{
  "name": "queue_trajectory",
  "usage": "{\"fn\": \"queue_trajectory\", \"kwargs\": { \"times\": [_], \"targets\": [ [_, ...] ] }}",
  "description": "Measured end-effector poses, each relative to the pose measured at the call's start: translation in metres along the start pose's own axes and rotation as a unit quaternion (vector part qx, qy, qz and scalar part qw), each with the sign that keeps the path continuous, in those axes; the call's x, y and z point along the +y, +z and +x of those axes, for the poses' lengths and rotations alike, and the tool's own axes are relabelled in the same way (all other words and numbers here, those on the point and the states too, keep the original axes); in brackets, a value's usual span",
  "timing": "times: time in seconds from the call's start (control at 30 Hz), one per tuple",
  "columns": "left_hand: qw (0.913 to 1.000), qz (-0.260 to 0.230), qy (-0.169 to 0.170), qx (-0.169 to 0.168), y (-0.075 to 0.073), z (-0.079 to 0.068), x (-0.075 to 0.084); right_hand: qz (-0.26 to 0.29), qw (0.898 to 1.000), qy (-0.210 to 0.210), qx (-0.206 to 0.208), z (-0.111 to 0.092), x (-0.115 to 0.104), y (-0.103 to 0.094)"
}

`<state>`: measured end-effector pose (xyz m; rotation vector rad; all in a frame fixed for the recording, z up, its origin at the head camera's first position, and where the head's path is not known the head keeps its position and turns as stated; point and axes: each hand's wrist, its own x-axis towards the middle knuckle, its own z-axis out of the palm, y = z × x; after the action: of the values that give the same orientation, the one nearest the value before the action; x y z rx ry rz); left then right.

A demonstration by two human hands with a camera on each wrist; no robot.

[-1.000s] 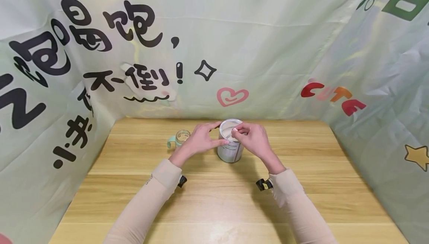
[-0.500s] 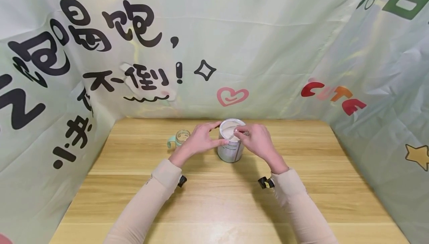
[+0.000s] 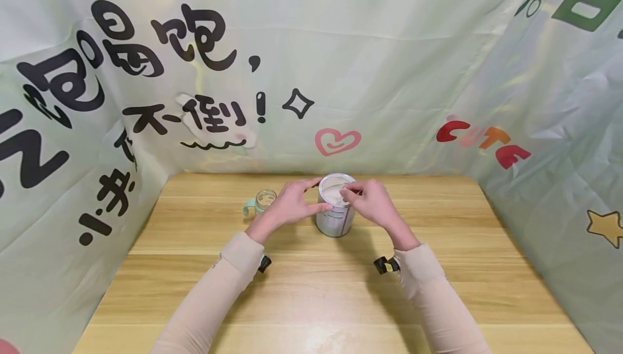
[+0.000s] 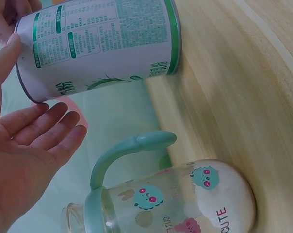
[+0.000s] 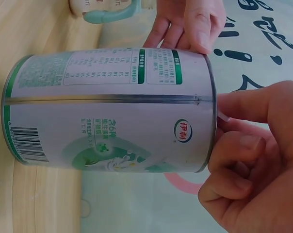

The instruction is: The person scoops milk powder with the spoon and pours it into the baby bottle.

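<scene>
A white-and-green milk powder can (image 3: 335, 223) stands upright and uncovered at the back middle of the table, pale powder showing inside. My left hand (image 3: 292, 202) holds it by the rim, thumb on the near side and fingertips at the far left. In the left wrist view those fingers (image 4: 44, 124) are fairly straight. My right hand (image 3: 372, 200) is at the right of the can's mouth, fingertips just inside the rim. Its thumb and index finger pinch a small white scoop handle (image 5: 223, 117), mostly hidden by the fingers and rim.
A clear bottle (image 4: 151, 208) with a mint-green handle (image 4: 132, 145) and cartoon prints stands left of the can, partly behind my left hand. The wooden table (image 3: 321, 300) reaches back to a printed fabric wall (image 3: 389, 100), close behind the can.
My right hand has shifted slightly right over the can's mouth, and the white tip seen at its fingertips has gone out of sight in the head view. The left hand and can stay put.
</scene>
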<state>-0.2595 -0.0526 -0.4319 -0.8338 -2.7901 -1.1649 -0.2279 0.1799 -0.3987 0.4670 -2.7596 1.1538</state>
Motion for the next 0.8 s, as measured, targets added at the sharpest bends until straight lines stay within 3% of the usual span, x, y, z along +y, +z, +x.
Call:
{"fn": "queue_trajectory", "kwargs": {
  "times": [0.47, 0.8],
  "targets": [
    [0.9999, 0.006, 0.014, 0.004, 0.0014, -0.0001, -0.0022, 0.072, 0.989, 0.08, 0.103, 0.0016, 0.0041, -0.0017],
    [0.9998, 0.01, 0.018, 0.0, 0.002, -0.0008, -0.0039, 0.102, 0.977, 0.098, 0.162, 0.0015, 0.0042, -0.004]
  ]
}}
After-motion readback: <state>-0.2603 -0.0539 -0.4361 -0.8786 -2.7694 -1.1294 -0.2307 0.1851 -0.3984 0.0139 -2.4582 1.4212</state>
